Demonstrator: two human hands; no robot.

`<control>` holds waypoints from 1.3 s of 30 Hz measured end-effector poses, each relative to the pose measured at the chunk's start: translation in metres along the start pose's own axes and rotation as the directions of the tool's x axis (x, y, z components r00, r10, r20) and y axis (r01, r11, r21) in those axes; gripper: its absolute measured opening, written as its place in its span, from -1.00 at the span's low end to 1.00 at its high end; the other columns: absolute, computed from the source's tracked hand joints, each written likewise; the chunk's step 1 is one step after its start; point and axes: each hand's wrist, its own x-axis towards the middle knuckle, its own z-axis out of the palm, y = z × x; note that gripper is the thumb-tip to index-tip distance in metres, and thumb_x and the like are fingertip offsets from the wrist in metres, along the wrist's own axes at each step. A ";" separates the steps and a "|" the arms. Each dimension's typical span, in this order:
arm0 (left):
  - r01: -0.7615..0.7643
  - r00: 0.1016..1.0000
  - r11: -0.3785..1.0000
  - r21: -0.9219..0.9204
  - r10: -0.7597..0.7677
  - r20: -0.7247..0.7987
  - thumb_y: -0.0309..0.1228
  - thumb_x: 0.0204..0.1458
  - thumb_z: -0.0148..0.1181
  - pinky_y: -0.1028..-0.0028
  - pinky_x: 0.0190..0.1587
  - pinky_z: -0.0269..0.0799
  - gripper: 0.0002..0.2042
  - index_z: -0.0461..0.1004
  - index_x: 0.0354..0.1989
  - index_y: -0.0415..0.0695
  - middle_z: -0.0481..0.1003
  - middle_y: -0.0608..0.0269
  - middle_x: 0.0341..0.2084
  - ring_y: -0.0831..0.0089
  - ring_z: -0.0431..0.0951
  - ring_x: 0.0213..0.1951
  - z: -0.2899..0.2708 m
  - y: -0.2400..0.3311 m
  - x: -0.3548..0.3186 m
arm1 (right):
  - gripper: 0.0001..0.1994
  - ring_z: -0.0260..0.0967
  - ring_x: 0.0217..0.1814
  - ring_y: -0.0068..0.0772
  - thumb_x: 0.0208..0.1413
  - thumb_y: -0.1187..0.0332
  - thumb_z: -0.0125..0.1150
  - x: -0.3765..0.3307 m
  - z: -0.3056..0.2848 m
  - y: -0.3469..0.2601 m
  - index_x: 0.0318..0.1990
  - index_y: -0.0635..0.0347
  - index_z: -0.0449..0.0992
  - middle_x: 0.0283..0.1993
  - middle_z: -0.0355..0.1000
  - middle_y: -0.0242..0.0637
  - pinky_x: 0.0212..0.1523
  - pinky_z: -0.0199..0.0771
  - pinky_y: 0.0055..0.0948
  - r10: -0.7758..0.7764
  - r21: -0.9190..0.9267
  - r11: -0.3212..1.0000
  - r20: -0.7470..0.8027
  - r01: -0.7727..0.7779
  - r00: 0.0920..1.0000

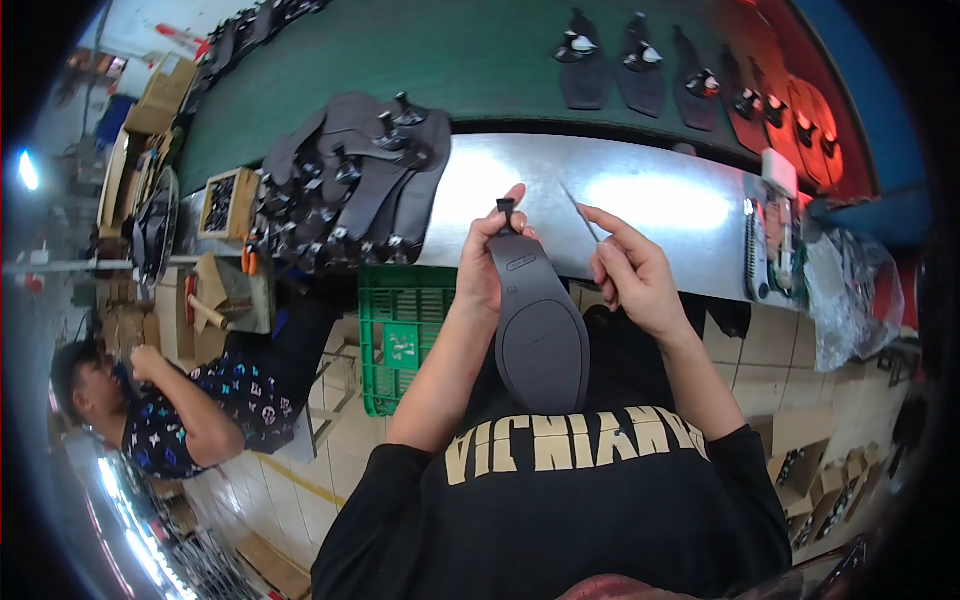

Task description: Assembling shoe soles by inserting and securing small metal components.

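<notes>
My left hand [482, 262] is wrapped round the narrow end of a dark grey shoe sole [543, 345], its wide end hanging toward my black shirt. A small black heel [506, 206] sticks up at the sole's held end, between my fingers and thumb. In my right hand [640, 285], pinched between thumb and fingers, is a thin pointed metal tool [580, 211]. Its tip points up and left over the bench, apart from the sole. Whether it is a blade or an awl cannot be told.
Dark heeled soles [370, 170] are heaped on the metal bench [490, 165], left of my hands. Several soles [585, 75] lie on the green conveyor belt [400, 55] behind it. A green crate [395, 350] stands below. Another person [190, 410] sits at the left.
</notes>
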 end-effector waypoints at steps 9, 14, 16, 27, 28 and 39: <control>0.173 0.985 0.973 0.150 -0.170 -0.037 -0.18 0.25 -0.17 0.55 -0.47 0.46 -0.52 0.19 0.27 -0.18 0.40 0.28 -0.46 0.46 0.50 -0.40 0.015 -0.029 0.001 | -0.47 0.07 -0.56 -0.71 0.27 0.48 -0.13 -0.001 -0.014 0.009 0.40 -0.03 0.13 -0.60 0.15 -0.55 -0.42 0.20 -0.65 0.052 0.047 0.997 0.157 -0.060 0.986; 0.157 0.986 0.961 0.226 -0.140 -0.092 -0.09 0.29 -0.23 0.54 -0.56 0.46 -0.50 0.19 0.27 -0.17 0.38 0.28 -0.48 0.46 0.48 -0.46 0.024 -0.031 0.000 | -0.57 0.14 -0.55 -0.73 0.29 0.43 -0.10 0.005 -0.018 0.011 0.32 0.07 0.26 -0.57 0.24 -0.54 -0.43 0.21 -0.69 0.039 0.145 0.988 0.111 -0.055 0.993; 0.057 0.998 0.925 0.375 -0.047 -0.035 -0.06 0.27 -0.18 0.53 -0.30 0.45 -0.48 0.24 0.25 -0.18 0.41 0.31 -0.44 0.50 0.51 -0.39 0.027 -0.030 0.000 | -0.61 0.17 -0.54 -0.74 0.30 0.40 -0.08 0.007 -0.018 0.012 0.27 0.12 0.32 -0.54 0.29 -0.53 -0.43 0.21 -0.71 0.031 0.178 0.983 0.047 -0.039 0.998; -0.118 0.986 0.802 0.586 0.162 -0.024 -0.05 0.31 -0.17 0.48 0.09 0.32 -0.46 0.24 0.26 -0.25 0.45 0.20 -0.06 0.48 0.44 -0.04 0.066 -0.033 -0.009 | -0.69 0.37 -0.26 -0.74 0.20 0.41 0.17 0.021 0.011 -0.003 0.07 0.28 0.45 -0.24 0.46 -0.47 -0.26 0.40 -0.70 0.079 0.490 0.870 -0.018 -0.061 0.997; -0.142 0.984 0.798 0.586 0.180 -0.008 -0.05 0.31 -0.17 0.46 0.10 0.32 -0.46 0.25 0.25 -0.26 0.45 0.19 -0.04 0.48 0.44 -0.03 0.068 -0.033 -0.011 | -0.69 0.37 -0.26 -0.74 0.20 0.41 0.17 0.021 0.012 -0.005 0.07 0.28 0.45 -0.24 0.46 -0.47 -0.26 0.40 -0.70 0.078 0.492 0.869 -0.018 -0.059 0.997; -0.141 0.982 0.807 0.574 0.187 -0.021 -0.05 0.31 -0.18 0.48 0.08 0.33 -0.47 0.26 0.24 -0.25 0.44 0.17 -0.05 0.49 0.44 -0.04 0.069 -0.031 -0.008 | -0.75 0.43 -0.20 -0.63 0.17 0.35 0.22 0.026 0.016 0.000 -0.05 0.26 0.50 -0.24 0.48 -0.39 -0.14 0.47 -0.61 0.093 0.565 0.823 -0.033 -0.059 0.995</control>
